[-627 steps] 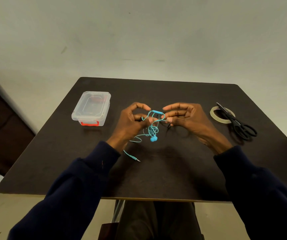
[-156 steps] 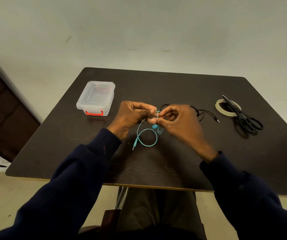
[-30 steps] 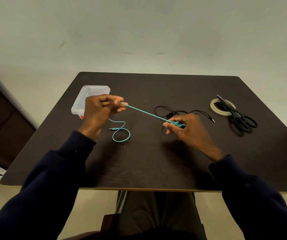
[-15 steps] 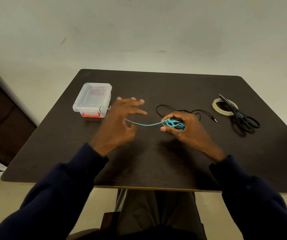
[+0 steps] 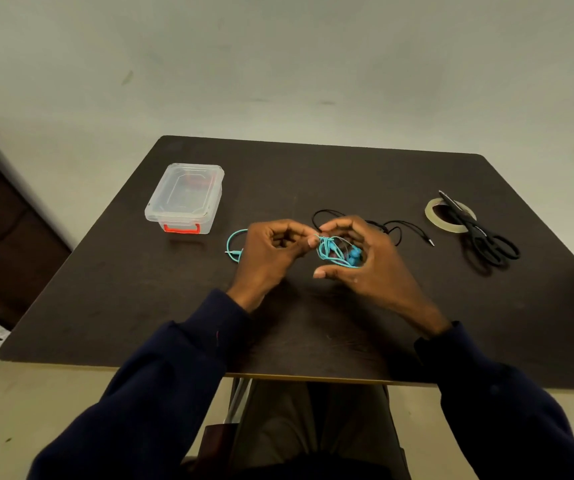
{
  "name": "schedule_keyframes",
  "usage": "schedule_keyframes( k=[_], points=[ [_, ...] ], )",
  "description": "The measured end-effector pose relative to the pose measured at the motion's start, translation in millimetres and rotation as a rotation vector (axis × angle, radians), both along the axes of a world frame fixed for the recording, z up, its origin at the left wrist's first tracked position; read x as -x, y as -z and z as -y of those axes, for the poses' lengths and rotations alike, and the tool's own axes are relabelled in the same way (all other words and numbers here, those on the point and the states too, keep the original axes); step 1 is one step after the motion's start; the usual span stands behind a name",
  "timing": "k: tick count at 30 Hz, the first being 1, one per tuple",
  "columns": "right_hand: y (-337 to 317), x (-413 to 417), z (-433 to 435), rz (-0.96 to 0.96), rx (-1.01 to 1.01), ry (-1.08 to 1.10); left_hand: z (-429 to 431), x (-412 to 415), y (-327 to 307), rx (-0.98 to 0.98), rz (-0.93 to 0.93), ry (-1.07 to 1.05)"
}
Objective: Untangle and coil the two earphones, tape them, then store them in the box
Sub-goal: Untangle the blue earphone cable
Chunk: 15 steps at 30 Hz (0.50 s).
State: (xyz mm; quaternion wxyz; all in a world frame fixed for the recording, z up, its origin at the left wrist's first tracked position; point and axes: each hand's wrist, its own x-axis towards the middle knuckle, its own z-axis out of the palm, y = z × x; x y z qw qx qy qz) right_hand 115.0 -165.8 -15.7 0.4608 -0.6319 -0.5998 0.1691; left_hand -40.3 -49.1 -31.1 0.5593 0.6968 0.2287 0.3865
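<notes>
Left hand [image 5: 271, 252] back beside right hand [image 5: 368, 268], both on turquoise earphone [image 5: 329, 251]

Both arms, in dark navy sleeves [image 5: 160, 393], reach forward from the lower edge of the view and draw together, wrists bare. The left grip [image 5: 271, 252] has its fingers curled, thumb and fingertips pinching the turquoise earphone cable [image 5: 330, 252]. The right grip [image 5: 368, 268] cups the coiled bundle of that cable, fingers arched over it and thumb stretched beneath toward the left grip, the two nearly touching.
</notes>
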Motion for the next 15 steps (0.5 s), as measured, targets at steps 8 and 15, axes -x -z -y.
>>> schedule_keyframes(
  k=[8,15],
  points=[
    [-0.1,-6.6,5.5,-0.112,-0.140,0.016,-2.1,-0.2,6.7,0.058,0.048,-0.016],
    [3.2,-3.4,-0.6,0.116,-0.174,0.138,4.2,-0.5,7.8,0.051,0.070,-0.068]
  ],
)
